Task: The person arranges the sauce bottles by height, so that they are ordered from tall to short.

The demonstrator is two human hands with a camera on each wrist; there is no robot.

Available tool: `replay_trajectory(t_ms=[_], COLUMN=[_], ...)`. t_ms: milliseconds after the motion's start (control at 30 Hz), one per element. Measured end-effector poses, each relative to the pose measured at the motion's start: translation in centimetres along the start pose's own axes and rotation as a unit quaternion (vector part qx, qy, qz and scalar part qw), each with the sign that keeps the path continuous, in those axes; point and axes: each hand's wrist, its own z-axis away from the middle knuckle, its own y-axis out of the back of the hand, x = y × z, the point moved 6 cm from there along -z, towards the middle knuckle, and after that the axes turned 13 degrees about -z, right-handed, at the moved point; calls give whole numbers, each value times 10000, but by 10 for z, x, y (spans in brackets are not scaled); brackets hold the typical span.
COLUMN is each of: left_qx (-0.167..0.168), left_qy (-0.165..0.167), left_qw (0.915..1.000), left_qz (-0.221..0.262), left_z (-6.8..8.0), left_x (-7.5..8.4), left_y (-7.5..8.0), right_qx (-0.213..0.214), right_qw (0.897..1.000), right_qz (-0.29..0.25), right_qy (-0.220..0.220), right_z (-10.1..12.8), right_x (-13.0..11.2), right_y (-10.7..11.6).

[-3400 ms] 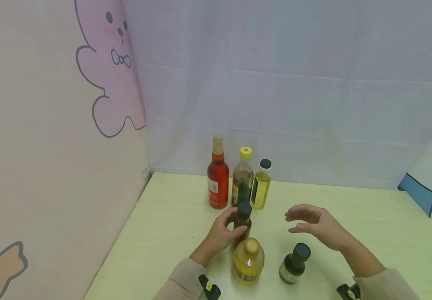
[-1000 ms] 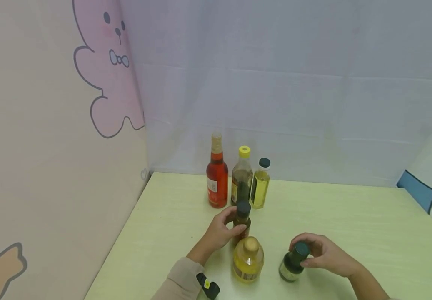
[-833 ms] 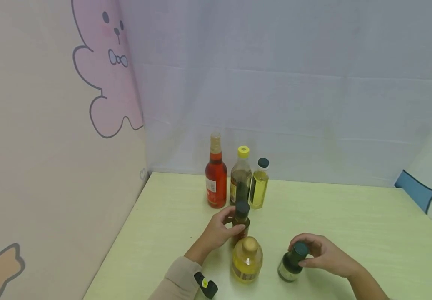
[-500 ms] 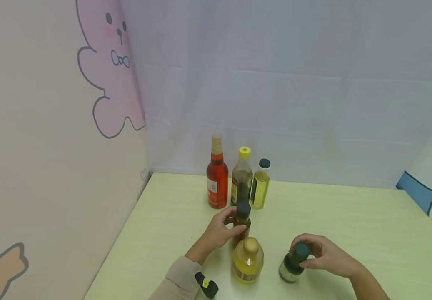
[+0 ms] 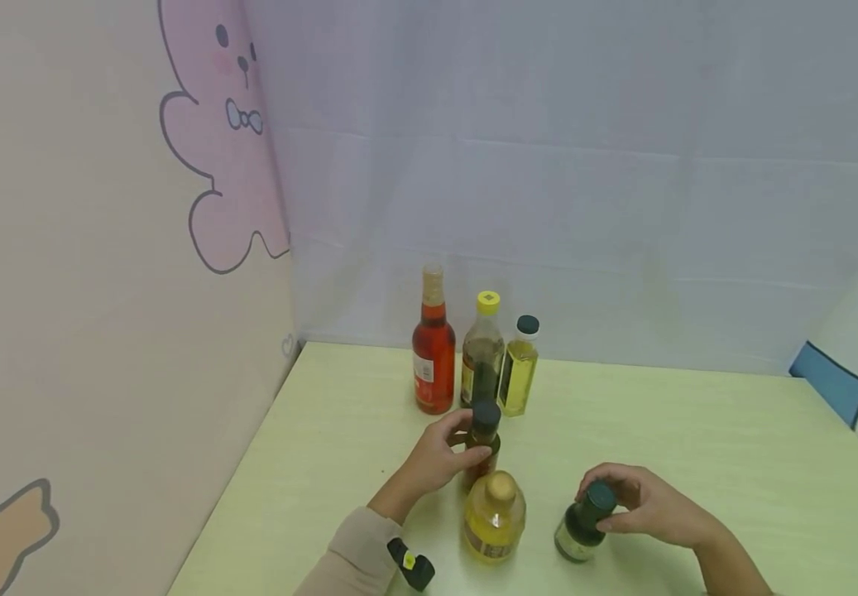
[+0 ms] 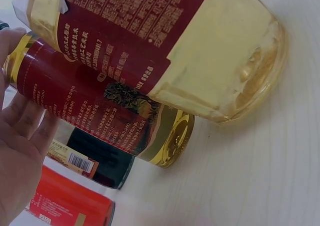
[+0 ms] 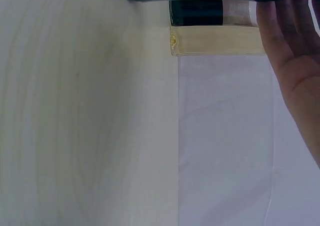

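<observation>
Pale green table (image 5: 697, 439), cartoon-printed sheets behind: the right hand (image 5: 640, 505), open in the air seconds earlier, now curls its fingers round the cap of a dark green bottle (image 5: 581, 526) at the near right, so a grip looks settled. The left hand (image 5: 436, 459) keeps holding a small dark-capped bottle (image 5: 482, 443) beside the yellow bottle (image 5: 494, 517). Both held bottles stand upright, long axes vertical, caps up.

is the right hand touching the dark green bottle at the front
Touching. In the head view the right hand has its fingers curled round the cap of the dark green bottle, thumb and fingertips pinching it with no gap.
</observation>
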Motion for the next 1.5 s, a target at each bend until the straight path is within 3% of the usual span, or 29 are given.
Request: replay_trajectory(t_ms=[200, 433, 1000, 1267, 1500], left_qx=[-23, -102, 19, 16, 58], left_qy=[0, 83, -85, 219, 387], left_qw=[10000, 9999, 9999, 9996, 9991], left_qz=[-23, 6, -119, -165, -151], left_z=[-1, -1, -2, -4, -12], left_x=[-1, -3, -2, 3, -10], left_y=[0, 0, 2, 8, 7], right_qx=[-129, -247, -297, -154, -411], right_qw=[9993, 9983, 9991, 9991, 9990], right_qz=[192, 36, 173, 186, 159], right_qy=[-300, -534, -268, -362, -117], right_z=[-3, -7, -5, -3, -5], right_x=[-1, 0, 3, 3, 0], right_y=[3, 3, 5, 6, 3])
